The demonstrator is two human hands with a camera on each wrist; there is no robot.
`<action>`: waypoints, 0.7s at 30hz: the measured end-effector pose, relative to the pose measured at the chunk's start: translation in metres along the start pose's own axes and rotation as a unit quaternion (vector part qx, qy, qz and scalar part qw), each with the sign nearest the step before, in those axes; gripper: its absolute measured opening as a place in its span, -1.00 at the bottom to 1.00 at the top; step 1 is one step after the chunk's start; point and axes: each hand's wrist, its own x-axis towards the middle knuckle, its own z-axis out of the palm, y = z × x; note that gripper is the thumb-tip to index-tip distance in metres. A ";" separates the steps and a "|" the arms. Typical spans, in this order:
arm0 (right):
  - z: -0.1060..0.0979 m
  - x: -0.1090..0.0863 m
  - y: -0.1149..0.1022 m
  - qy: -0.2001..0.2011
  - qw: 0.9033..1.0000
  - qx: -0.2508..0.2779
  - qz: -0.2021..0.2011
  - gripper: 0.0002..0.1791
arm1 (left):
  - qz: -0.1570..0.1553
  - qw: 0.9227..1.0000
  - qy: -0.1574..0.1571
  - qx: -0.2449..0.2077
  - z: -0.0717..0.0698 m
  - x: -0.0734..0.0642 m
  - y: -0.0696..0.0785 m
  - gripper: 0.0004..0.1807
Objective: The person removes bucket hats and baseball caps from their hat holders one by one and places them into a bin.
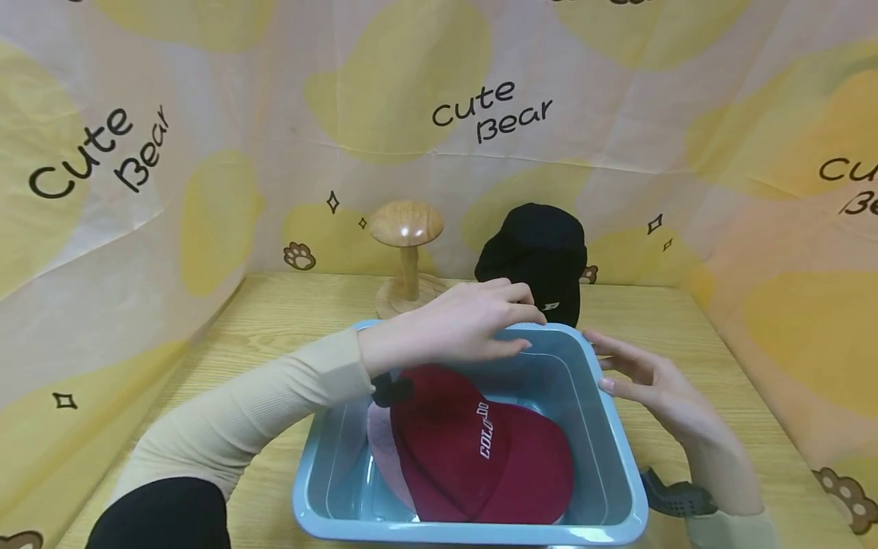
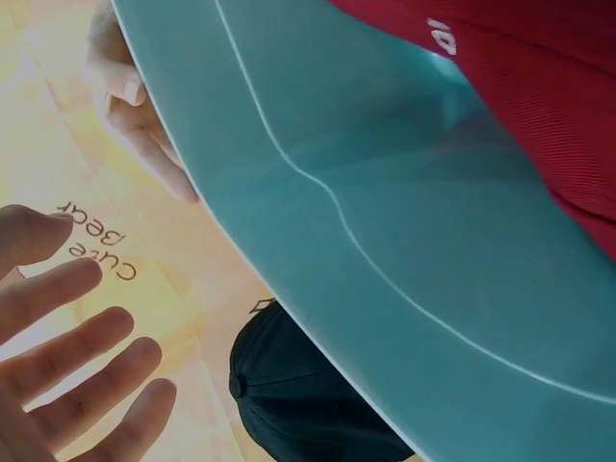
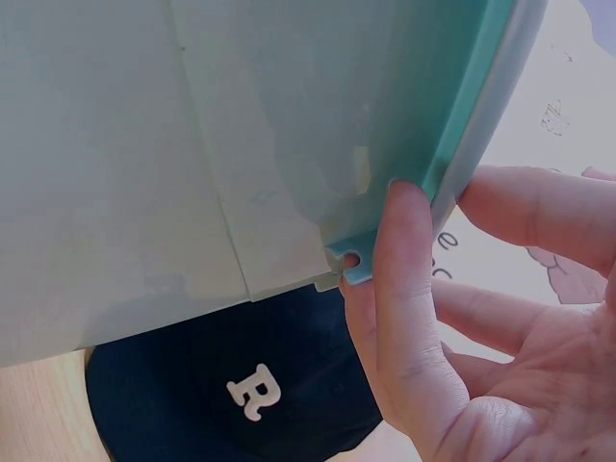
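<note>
A light blue plastic basin (image 1: 473, 531) stands before me. Inside it lies a dark red baseball cap (image 1: 531, 465) with white lettering and a paler pink part on its left. My left hand (image 1: 473, 316) reaches over the basin's far side, its fingers spread and holding nothing in the left wrist view. At the right rim, my right hand (image 1: 645, 381) grips the basin; the right wrist view shows the rim between its thumb and fingers. Behind the basin sits a black cap (image 1: 531, 244) with a white letter R, near my left fingertips.
A wooden mushroom-shaped stand (image 1: 408, 259) rises at the back, left of the black cap. Patterned cloth (image 1: 384, 91) hangs around the back and sides of the wooden table (image 1: 267, 324). A dark wrist camera (image 1: 675, 496) is strapped by my right wrist.
</note>
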 end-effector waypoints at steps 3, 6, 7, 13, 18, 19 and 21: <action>0.000 0.000 0.001 0.000 1.000 0.000 -0.001 -0.38 | 0.001 1.000 0.011 -0.008 0.000 0.005 -0.001 -0.64; 0.000 -0.001 0.002 0.002 1.000 -0.001 0.002 -0.38 | -0.001 1.000 0.024 -0.009 -0.001 0.011 -0.001 -0.64; 0.000 -0.001 0.002 0.002 1.000 -0.001 0.003 -0.38 | -0.001 1.000 0.030 -0.010 -0.001 0.012 -0.001 -0.65; -0.001 0.000 0.002 -0.004 1.000 0.006 0.001 -0.38 | -0.007 0.999 0.052 -0.010 -0.002 0.023 -0.001 -0.69; -0.001 0.000 0.002 -0.005 1.000 0.005 -0.004 -0.37 | -0.021 0.998 0.060 -0.021 -0.002 0.030 0.000 -0.68; -0.001 0.000 0.002 -0.006 1.000 0.006 -0.004 -0.37 | -0.024 0.997 0.063 -0.024 -0.002 0.032 -0.001 -0.68; -0.001 0.000 0.002 -0.006 1.000 0.007 -0.005 -0.38 | -0.027 0.997 0.072 -0.030 -0.001 0.035 -0.002 -0.68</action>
